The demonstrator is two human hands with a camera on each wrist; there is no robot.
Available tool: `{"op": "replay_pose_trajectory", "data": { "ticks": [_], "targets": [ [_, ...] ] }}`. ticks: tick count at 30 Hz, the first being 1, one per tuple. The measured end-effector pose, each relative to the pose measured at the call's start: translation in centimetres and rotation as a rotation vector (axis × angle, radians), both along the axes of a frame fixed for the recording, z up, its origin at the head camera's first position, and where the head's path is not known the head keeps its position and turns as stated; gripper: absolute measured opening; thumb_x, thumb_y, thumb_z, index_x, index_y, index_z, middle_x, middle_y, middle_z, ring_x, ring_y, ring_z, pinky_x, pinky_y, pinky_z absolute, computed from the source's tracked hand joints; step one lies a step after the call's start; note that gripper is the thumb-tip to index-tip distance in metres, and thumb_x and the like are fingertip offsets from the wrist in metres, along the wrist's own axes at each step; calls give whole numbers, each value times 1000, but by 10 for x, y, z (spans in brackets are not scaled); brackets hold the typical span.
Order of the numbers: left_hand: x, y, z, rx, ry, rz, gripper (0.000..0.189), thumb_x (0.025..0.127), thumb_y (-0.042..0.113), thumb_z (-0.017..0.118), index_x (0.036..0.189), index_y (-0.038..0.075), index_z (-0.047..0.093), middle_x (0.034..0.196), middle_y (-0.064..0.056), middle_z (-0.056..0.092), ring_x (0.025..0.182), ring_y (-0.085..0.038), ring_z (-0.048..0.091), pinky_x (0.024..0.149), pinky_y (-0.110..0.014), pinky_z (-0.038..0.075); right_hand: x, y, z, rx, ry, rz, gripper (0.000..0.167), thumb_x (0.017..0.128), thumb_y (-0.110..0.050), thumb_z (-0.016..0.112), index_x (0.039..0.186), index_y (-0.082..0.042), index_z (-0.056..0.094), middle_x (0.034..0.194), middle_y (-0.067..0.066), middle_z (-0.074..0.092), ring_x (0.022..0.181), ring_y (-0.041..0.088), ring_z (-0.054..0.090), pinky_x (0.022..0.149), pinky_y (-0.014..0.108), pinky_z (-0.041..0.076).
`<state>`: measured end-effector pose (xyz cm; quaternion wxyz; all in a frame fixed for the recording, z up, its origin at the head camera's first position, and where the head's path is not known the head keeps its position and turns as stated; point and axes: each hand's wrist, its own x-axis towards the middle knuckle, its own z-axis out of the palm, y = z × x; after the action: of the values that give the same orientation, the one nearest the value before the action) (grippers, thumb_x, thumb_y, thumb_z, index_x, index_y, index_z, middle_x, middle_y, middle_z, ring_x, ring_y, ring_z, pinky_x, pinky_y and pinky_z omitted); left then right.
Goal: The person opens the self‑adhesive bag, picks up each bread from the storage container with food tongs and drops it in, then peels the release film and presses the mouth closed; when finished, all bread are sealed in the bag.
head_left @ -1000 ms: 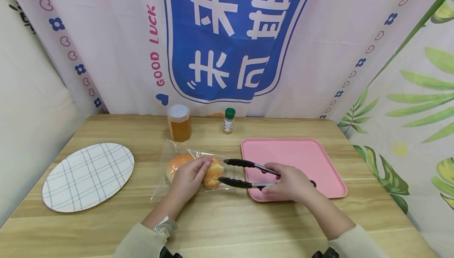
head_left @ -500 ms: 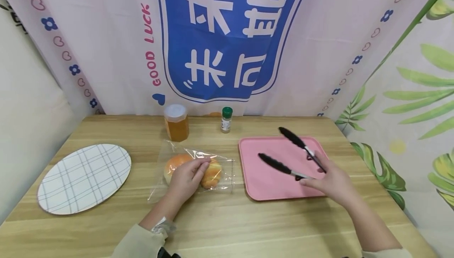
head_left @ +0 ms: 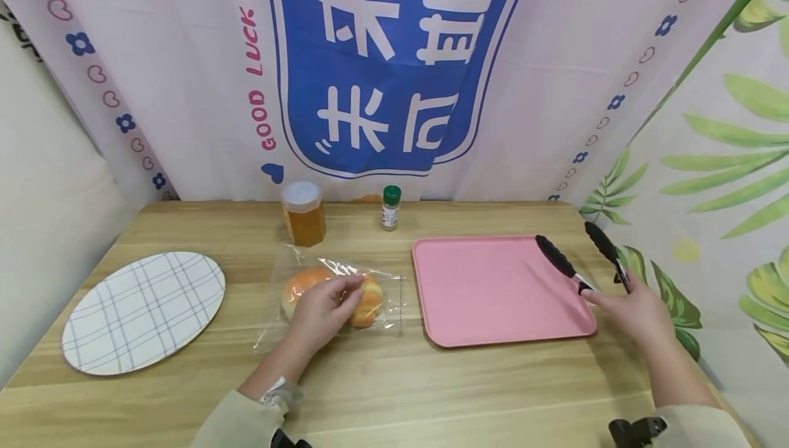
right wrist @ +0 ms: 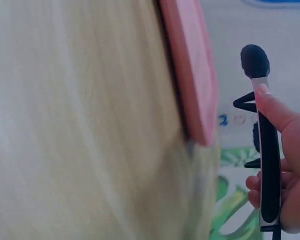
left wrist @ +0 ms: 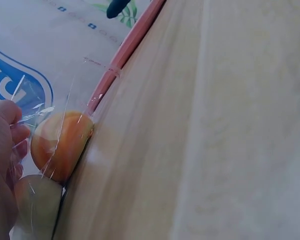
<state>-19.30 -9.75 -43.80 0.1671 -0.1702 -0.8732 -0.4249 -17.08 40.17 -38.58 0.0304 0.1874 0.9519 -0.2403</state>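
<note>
A clear plastic bag (head_left: 394,307) lies on the table with two bread rolls inside: a round smooth one (head_left: 302,285) and a striped, swirled one (head_left: 370,303). My left hand (head_left: 323,316) is over the bag, thumb and fingertips pinching its upper film; the left wrist view shows the film pulled up beside the swirled bread roll (left wrist: 65,145). Off the right side of the pink tray, my right hand (head_left: 644,314) grips black-tipped metal tongs (head_left: 557,256). Their two arms stand spread, with nothing between the tips. In the right wrist view the thumb presses along one tong arm (right wrist: 269,165).
The pink tray (head_left: 493,290) lies right of the bag. A checked oval plate (head_left: 144,311) lies at the left. At the back stand a honey-coloured jar (head_left: 305,218) with a pale lid and a small green-capped shaker (head_left: 391,209). A printed curtain (head_left: 203,92) hangs behind.
My right hand has carried the tongs from beside the bread, across the pink tray, to its right side, and their arms have turned to point away. The left hand stays at the bag.
</note>
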Motion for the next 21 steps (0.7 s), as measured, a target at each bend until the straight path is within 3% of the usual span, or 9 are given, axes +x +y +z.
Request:
{"op": "replay_pose_trajectory", "data": {
  "ticks": [7,16,21],
  "targets": [
    [-1,-1,7,11,-55,1,13,89,14,70,101,11,75,90,0,76,70,-7,56,62,-20,50,-9,16,-15,-21,-24,-101,121,84,-72,56,151,9,-4,151,43,12,135,63,19,108,73,25],
    [-1,-1,8,8,-101,3,12,90,15,70,100,13,75,91,1,76,75,-8,60,65,-20,52,-20,23,-39,-79,-15,-149,121,84,-72,55,151,10,-2,151,44,13,137,61,20,112,68,26],
    [-2,0,9,8,-96,-2,11,90,15,70,99,13,75,89,1,76,71,-8,56,61,-19,50,-23,24,-44,-83,-19,-142,122,84,-74,53,151,10,-4,152,43,10,139,60,17,113,68,24]
  ]
}}
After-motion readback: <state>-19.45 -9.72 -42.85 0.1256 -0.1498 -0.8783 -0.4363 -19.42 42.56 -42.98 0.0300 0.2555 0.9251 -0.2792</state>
